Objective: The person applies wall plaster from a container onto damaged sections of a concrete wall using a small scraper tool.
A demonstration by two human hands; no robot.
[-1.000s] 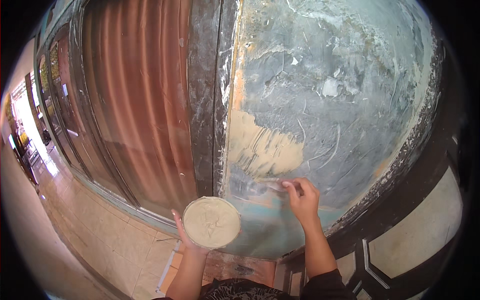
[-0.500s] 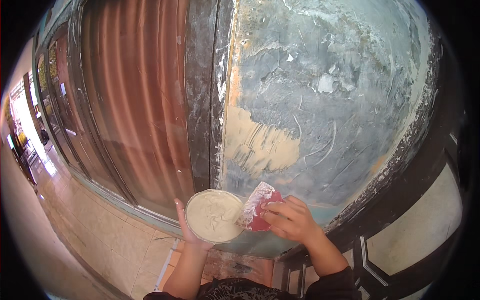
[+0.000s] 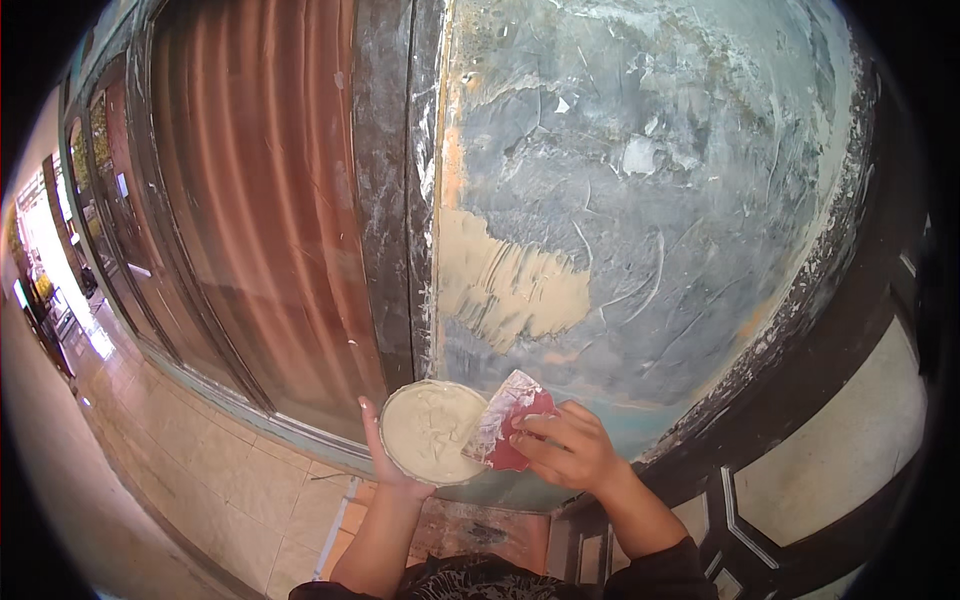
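My left hand is wrapped round the side of a round tub of cream-coloured filler paste, its thumb up along the rim and the other fingers hidden beneath. Between the fingers and thumb of my right hand is a red putty scraper, its edge smeared white. One corner of the scraper reaches over the tub's right rim, at the paste. In front of both hands stands a blue-grey wall with rough patches. A cream patch of filler with ragged streaks lies on its lower left part.
Left of the wall runs a dark wooden frame, then a window with a reddish-brown curtain behind it. Beige floor tiles stretch out at lower left. Dark panelled woodwork with pale insets borders the right side.
The tub has shifted slightly right, and the scraper has moved a little left and down, overlapping its rim more. The wall has slid slightly left in the view.
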